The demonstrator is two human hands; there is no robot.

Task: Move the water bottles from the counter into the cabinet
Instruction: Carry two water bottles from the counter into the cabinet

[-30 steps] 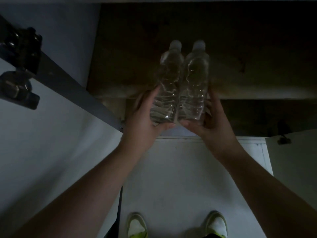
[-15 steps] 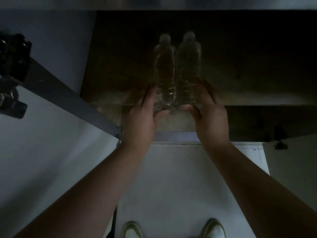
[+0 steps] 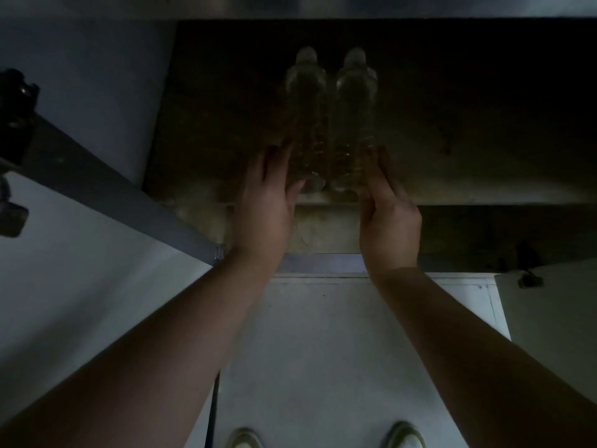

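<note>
**Two bottles on cabinet shelf, hands at their bases**

Left water bottle (image 3: 306,121) & right water bottle (image 3: 355,121): both clear, pale caps, side by side & touching along the length, sitting on the dark cabinet shelf (image 3: 468,176), bases near its front edge. Very dim inside; can't tell liquid level.

Left hand (image 3: 263,205): fingers spread and extended, palm toward the left bottle's lower part. Thumb tip at/near the base, fingers alongside the wall. Not wrapped round it; reads as let go, though whether skin touches plastic – can't tell in this light.

Right hand (image 3: 389,210): same posture mirrored, fingers straight along the right bottle's lower side, palm facing in, not closed round it. Contact uncertain too.

Both forearms bare, reaching up & fwd from the bottom corners.

Surroundings: open cabinet door (image 3: 80,286), pale, swung out on the left w/ grey edge; dark object (image 3: 14,150) at far left, unclear what. Second pale door (image 3: 555,318) at right. Light floor (image 3: 323,350) below, tips of two shoes (image 3: 407,436) at bottom edge.
</note>
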